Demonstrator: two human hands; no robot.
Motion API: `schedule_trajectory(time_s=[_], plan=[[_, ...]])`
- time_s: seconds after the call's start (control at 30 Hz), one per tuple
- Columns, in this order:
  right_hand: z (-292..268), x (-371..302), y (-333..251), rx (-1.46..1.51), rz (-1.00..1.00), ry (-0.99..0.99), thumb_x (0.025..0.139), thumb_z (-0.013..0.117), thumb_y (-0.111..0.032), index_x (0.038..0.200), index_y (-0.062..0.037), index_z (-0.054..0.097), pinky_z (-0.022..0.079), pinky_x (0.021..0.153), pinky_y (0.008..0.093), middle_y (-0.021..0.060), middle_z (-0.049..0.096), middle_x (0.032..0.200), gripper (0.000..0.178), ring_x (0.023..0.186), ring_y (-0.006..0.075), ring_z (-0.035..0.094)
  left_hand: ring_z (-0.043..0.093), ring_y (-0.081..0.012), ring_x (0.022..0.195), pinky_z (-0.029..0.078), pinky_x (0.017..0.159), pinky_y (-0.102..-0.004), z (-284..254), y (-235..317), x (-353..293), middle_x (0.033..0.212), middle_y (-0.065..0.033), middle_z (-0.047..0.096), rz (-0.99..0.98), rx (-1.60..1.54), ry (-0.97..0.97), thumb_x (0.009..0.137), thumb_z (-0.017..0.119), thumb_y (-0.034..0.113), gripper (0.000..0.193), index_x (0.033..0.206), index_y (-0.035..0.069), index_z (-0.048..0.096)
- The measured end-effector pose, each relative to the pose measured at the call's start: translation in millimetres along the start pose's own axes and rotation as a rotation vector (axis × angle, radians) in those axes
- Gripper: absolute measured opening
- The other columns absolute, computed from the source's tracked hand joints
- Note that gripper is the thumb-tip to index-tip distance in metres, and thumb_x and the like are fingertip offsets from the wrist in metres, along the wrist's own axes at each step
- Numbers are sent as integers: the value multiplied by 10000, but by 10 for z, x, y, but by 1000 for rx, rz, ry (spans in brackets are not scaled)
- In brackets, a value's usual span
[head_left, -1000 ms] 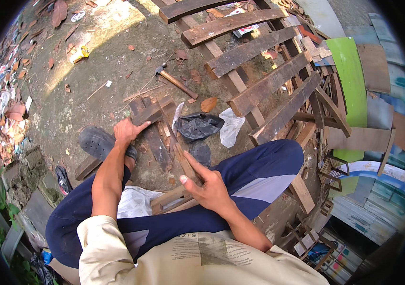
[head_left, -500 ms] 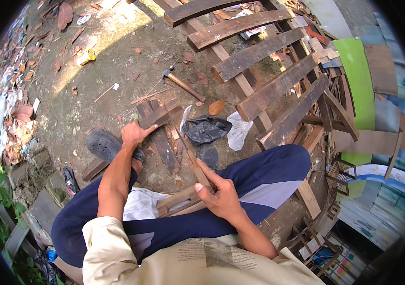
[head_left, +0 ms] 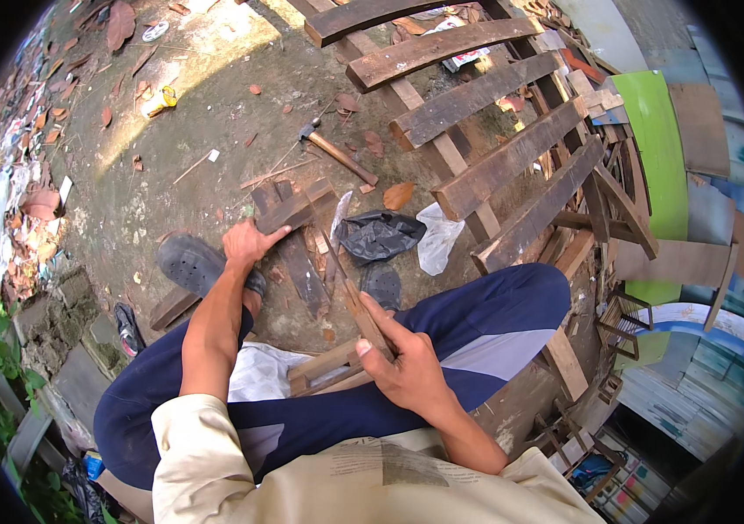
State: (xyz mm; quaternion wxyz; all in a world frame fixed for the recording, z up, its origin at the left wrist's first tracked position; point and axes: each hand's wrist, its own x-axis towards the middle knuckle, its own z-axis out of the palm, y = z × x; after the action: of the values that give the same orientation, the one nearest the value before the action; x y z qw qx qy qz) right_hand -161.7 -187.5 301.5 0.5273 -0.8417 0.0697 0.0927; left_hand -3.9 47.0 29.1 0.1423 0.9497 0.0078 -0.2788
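My left hand (head_left: 248, 244) presses and grips the near-left end of a short dark wooden board (head_left: 298, 206), thumb along its edge. That board lies across another dark plank (head_left: 299, 271) on the ground. Closed around a wooden handle (head_left: 361, 316), my right hand (head_left: 405, 371) holds a saw, its narrow dark blade (head_left: 330, 249) slanting up toward the short board's right end. Whether the teeth touch the wood is too small to tell. A hammer (head_left: 337, 155) with a wooden handle lies beyond the board.
A slatted wooden frame (head_left: 485, 131) stands at the right. Black plastic (head_left: 381, 236) and a white plastic piece (head_left: 438, 237) lie near my right shoe. A wooden frame piece (head_left: 324, 367) rests between my legs. Leaves and litter (head_left: 14, 201) cover the left side.
The saw in my right hand has shifted very slightly. My left hand and the short board stay where they were.
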Motion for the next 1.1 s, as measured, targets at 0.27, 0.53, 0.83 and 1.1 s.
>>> schedule_trajectory(time_s=[0.27, 0.53, 0.83, 1.1], plan=[[356, 796, 287, 26, 311, -68, 967, 692, -356, 1448, 52, 547, 543, 712, 378, 312, 684, 872, 647, 676, 213, 649, 758, -391, 947, 585, 867, -457, 9, 111, -42, 946, -246, 769, -4, -14, -58, 665, 646, 941, 1101, 1067, -78, 752], [153, 450, -91, 38, 268, -59, 988, 663, -277, 1465, 58, 532, 557, 875, 369, 298, 740, 1010, 597, 900, 231, 747, 756, -382, 961, 586, 864, -449, -22, -19, -81, 978, -243, 769, 1, -46, 0, 647, 652, 947, 1116, 1092, -72, 749], [-55, -52, -367, 149, 353, -82, 995, 652, -193, 1498, 59, 502, 506, 1026, 333, 243, 721, 1269, 582, 1210, 265, 692, 755, -371, 981, 585, 862, -459, 14, -35, -67, 983, -237, 768, -2, -60, -15, 644, 641, 957, 1129, 1111, -65, 747], [407, 976, 354, 5, 298, -37, 997, 656, -302, 1460, 68, 529, 545, 919, 359, 289, 746, 1104, 607, 1037, 238, 737, 753, -369, 981, 587, 831, -452, -66, 129, -13, 980, -230, 770, 31, -30, -55, 671, 639, 944, 1108, 1129, -61, 730]])
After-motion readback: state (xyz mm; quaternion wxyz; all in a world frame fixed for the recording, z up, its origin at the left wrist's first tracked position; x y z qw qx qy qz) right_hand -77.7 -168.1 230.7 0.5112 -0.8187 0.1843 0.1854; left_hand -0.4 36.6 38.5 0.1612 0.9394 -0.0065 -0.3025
